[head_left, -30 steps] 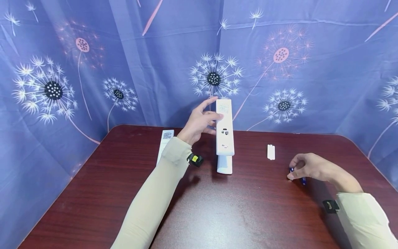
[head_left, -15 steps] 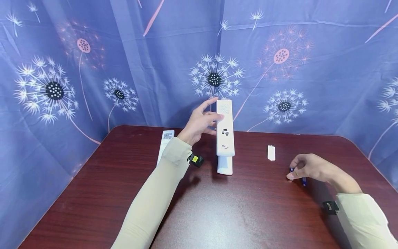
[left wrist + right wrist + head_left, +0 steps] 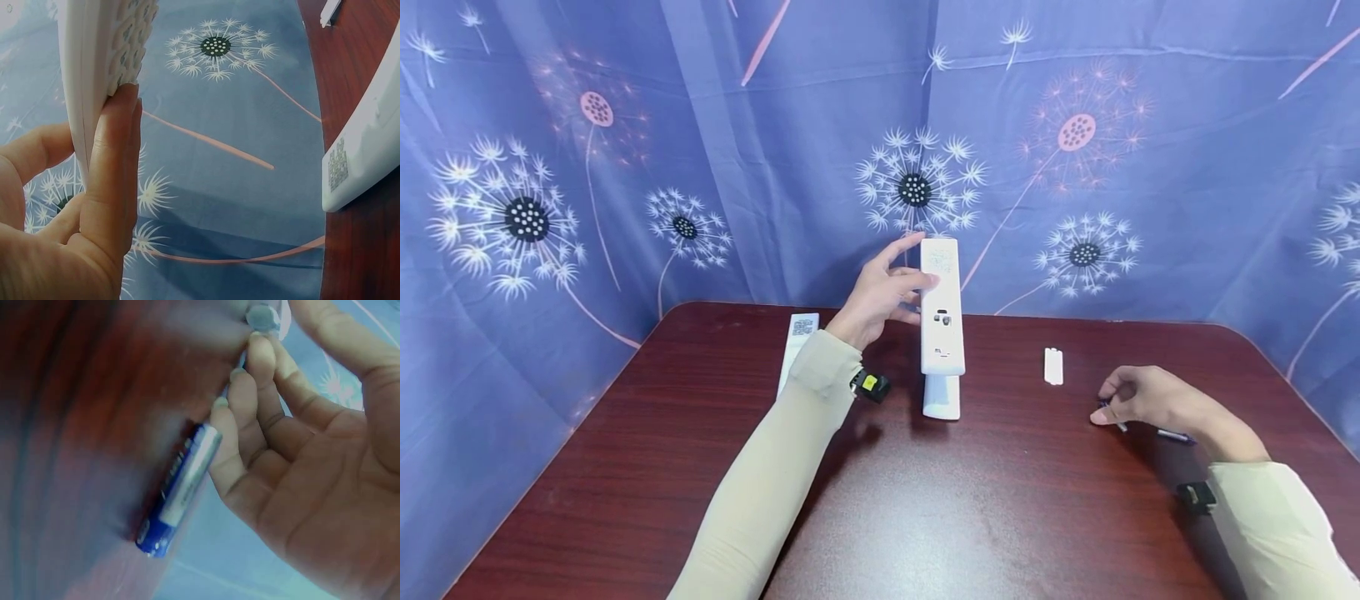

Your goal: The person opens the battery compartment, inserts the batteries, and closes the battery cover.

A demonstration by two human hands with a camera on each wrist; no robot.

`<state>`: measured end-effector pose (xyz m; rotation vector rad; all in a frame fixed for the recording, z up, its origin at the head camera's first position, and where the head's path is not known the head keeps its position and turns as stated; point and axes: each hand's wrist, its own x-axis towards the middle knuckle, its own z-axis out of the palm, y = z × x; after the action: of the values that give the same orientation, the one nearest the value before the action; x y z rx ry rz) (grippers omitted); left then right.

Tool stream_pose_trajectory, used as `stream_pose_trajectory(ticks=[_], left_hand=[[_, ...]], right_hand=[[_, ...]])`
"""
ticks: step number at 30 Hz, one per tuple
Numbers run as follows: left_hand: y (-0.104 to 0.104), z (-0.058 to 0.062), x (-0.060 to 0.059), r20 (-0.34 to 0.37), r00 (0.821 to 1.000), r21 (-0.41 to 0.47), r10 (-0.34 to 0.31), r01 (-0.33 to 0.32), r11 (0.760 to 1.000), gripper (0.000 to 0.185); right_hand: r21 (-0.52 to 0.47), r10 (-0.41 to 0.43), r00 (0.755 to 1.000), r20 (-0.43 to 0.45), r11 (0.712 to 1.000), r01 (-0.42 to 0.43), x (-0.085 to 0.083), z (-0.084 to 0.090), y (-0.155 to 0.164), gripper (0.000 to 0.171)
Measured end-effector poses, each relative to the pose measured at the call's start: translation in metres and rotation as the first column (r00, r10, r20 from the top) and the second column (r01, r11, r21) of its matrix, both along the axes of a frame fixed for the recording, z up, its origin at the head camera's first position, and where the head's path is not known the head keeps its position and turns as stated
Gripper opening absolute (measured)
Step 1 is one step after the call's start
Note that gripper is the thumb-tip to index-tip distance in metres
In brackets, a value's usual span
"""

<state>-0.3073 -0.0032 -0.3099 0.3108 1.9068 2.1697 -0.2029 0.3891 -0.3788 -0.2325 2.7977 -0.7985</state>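
Note:
My left hand (image 3: pixel 916 282) holds a white remote (image 3: pixel 942 308) upright on the dark wooden table (image 3: pixel 925 517), its back with the open battery bay facing me. In the left wrist view my fingers (image 3: pixel 112 181) press the remote's (image 3: pixel 100 56) button side. My right hand (image 3: pixel 1108 408) rests on the table at the right, thumb and fingertips pinching a small battery (image 3: pixel 262 315). A second blue and silver battery (image 3: pixel 178 487) lies beside that hand (image 3: pixel 312 462), and in the head view this battery (image 3: pixel 1172 435) lies flat on the table.
A white battery cover (image 3: pixel 1053 367) lies between the remote and my right hand. A second white remote (image 3: pixel 797 346) lies flat at the back left, also seen as the second remote (image 3: pixel 362 156) in the left wrist view. A blue dandelion-print curtain (image 3: pixel 700 125) hangs behind the table.
My right hand has shifted slightly on the table, and the loose battery beside it has rolled a little to the right. The left hand and upright remote have stayed still.

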Motion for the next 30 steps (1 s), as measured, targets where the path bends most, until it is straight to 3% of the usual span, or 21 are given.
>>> stream_pose_trajectory(ticks=[8, 20, 24, 30], left_hand=[[0.001, 0.000, 0.000, -0.003, 1.000, -0.008, -0.003, 0.003, 1.000, 0.074], [0.001, 0.000, 0.001, -0.008, 1.000, -0.016, -0.011, 0.010, 1.000, 0.074], [0.001, 0.000, 0.001, -0.004, 1.000, -0.011, -0.013, 0.013, 1.000, 0.074], [0.001, -0.001, 0.001, -0.005, 1.000, -0.004, -0.016, 0.016, 1.000, 0.074]], right_hand=[[-0.050, 0.046, 0.998, 0.034, 0.998, -0.045, 0.005, 0.007, 0.015, 0.041], [-0.024, 0.035, 0.999, 0.041, 0.999, -0.034, 0.000, 0.004, 0.002, 0.029], [-0.066, 0.053, 0.998, 0.044, 0.997, -0.051, 0.001, 0.002, 0.000, 0.022], [-0.147, 0.074, 0.995, -0.060, 0.986, -0.082, 0.000, 0.002, -0.006, 0.021]])
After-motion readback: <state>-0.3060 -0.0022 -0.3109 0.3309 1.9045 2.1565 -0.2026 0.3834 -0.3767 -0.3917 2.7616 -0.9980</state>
